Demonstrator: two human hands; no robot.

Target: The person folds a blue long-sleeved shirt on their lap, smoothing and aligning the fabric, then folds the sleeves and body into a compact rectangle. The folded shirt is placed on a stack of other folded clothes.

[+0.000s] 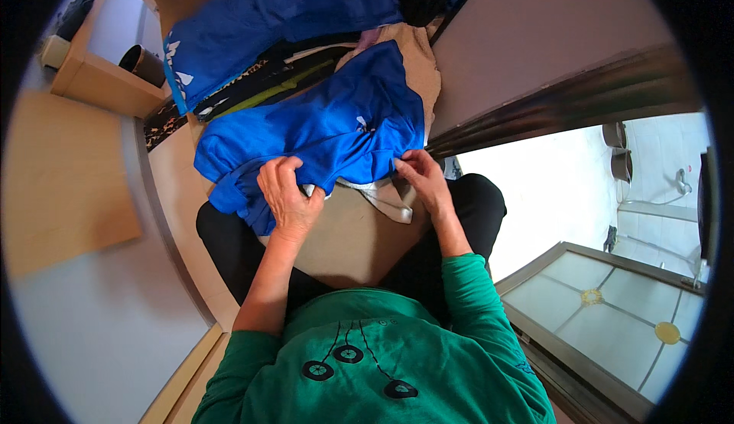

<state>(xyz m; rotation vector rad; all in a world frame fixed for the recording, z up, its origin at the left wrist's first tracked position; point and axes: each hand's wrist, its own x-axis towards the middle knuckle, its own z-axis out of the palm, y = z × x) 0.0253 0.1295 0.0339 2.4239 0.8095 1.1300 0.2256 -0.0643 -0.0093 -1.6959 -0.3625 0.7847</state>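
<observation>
A bright blue fabric garment (321, 120) lies bunched and creased before me, with a small white mark on its right part. My left hand (289, 197) grips its near edge, thumb and fingers pinching the cloth. At the right end of that edge, my right hand (422, 176) pinches the fabric between thumb and fingertips. White cloth (387, 199) shows from under the garment between my hands and hangs over a beige surface (350, 240). What lies beneath the blue cloth is mostly hidden.
Beyond lie a folded dark blue garment (298, 5) and a stack of dark and olive-green clothes (269, 88). A tan towel (421, 60) is at the right. A dark cup-like container (140, 64) stands on the left shelf. A framed glass door (608, 309) stands lower right.
</observation>
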